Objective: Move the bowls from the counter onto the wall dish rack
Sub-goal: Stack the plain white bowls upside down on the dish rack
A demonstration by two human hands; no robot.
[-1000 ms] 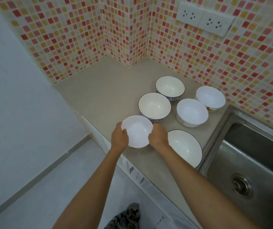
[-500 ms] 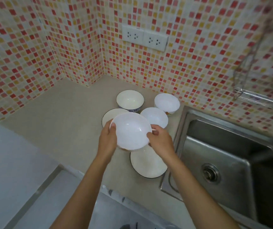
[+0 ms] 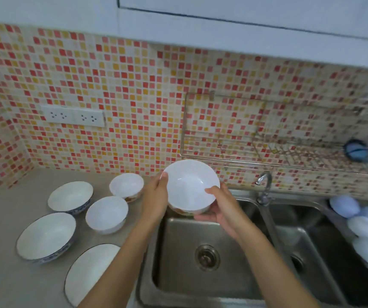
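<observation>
Got the white bowl up in both hands, around the middle of the frame, held in the air over the back edge of the left sink basin and just below the wire dish rack on the tiled wall. Both my forearms come up from the bottom edge and angle in toward it. My left hand is clamped on the bowl's left rim, thumb over the edge. My right hand cups it from the lower right, thumb hooked over the rim and fingers under the base. So the bowl sits between the two hands, tipped toward me so I'm looking into it.

It's plain glossy white inside, with a bit of a brownish pattern showing low on the outside.

Four more bowls and a dark-rimmed plate sit on the beige counter at lower left, two of the bowls with blue patterned outsides. The faucet stands just right of my bowl. The rack itself looks blurry.
</observation>
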